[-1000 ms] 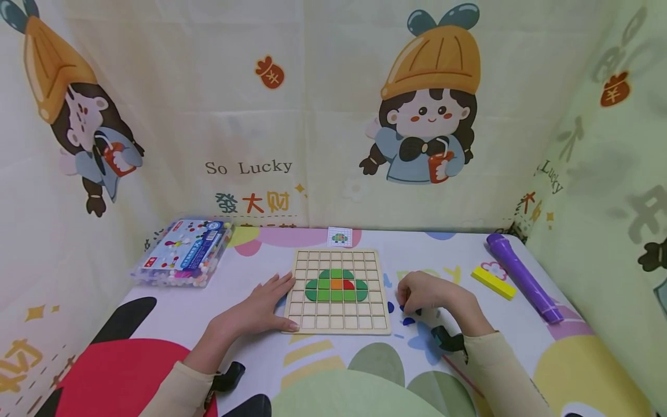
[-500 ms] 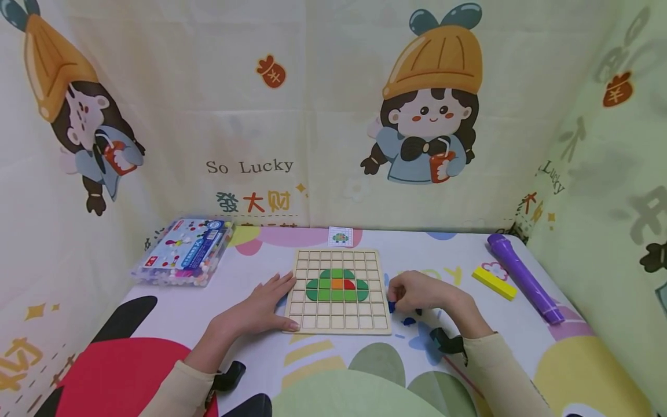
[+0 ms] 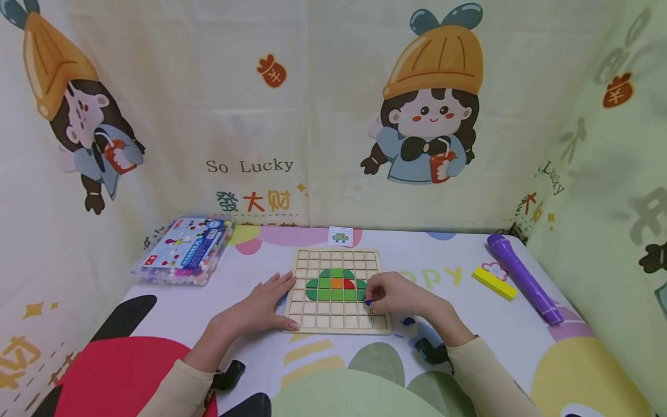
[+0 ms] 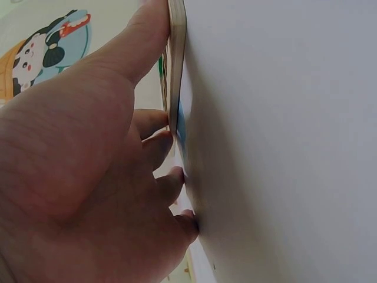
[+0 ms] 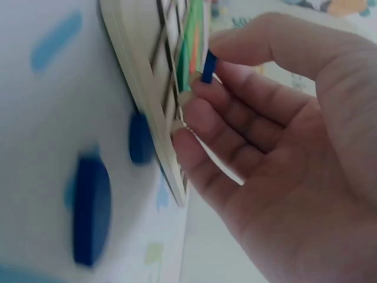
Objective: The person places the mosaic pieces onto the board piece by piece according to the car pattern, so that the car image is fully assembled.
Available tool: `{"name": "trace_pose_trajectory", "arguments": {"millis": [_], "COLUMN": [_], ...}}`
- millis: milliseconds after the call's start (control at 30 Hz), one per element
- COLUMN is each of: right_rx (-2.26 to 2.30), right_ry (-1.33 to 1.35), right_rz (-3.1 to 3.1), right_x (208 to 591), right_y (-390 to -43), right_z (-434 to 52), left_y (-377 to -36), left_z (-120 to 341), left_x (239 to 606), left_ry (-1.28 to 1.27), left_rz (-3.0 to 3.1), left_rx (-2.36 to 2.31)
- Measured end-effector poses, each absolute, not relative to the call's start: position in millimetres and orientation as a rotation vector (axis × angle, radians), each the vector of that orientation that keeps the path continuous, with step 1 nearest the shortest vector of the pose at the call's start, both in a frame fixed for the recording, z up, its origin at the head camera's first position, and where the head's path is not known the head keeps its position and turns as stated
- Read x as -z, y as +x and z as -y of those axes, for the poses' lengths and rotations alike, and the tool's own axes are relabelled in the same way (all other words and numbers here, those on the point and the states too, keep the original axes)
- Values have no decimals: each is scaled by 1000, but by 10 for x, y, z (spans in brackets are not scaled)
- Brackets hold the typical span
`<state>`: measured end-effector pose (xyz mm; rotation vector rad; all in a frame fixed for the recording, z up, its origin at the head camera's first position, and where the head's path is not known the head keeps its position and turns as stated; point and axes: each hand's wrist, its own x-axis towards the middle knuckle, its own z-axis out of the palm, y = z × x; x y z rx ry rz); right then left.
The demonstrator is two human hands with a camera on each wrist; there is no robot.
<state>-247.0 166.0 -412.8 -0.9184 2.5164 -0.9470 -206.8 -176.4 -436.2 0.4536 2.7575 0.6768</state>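
A wooden grid board (image 3: 337, 289) lies on the table with green tiles (image 3: 333, 284), one orange and one red tile in its middle. My right hand (image 3: 388, 295) pinches a small blue tile (image 3: 368, 302) (image 5: 208, 68) over the board's lower right cells, beside the green tiles. My left hand (image 3: 263, 304) lies flat on the table, its straight fingers (image 4: 147, 41) pressed against the board's left edge (image 4: 177, 65). Loose blue tiles (image 3: 409, 320) (image 5: 91, 209) lie on the table just right of the board.
A small pattern card (image 3: 340, 236) sits behind the board. A clear box of pieces (image 3: 182, 251) stands at the back left. A yellow block (image 3: 493, 282) and a purple marker (image 3: 523, 278) lie at the right. Printed cloth walls close in three sides.
My right hand picked a blue tile from the table right of the board and carried it left onto the board's lower right cells. The left hand has not moved.
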Motion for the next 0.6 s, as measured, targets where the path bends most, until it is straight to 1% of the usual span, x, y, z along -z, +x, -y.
{"name": "trace_pose_trajectory", "arguments": {"millis": [200,367,600], "right_rx": [903,861,723], "right_ry": [-1004,-1026,-1042], "right_rz": [-2586,-2625,-2703], "right_x": [4135,4112,4218], "right_y": [-2400,-2328,-2306], "right_z": [-1483,-1337,-1231], "left_y": [-2053,-2048,-2043], "left_z": [1769,1778,1769], "left_x": [4344,4323,4311], "left_ry": [472,505,493], "left_rz": [-2758,-2756,-2756], "left_rx": [-676,-671,-668]}}
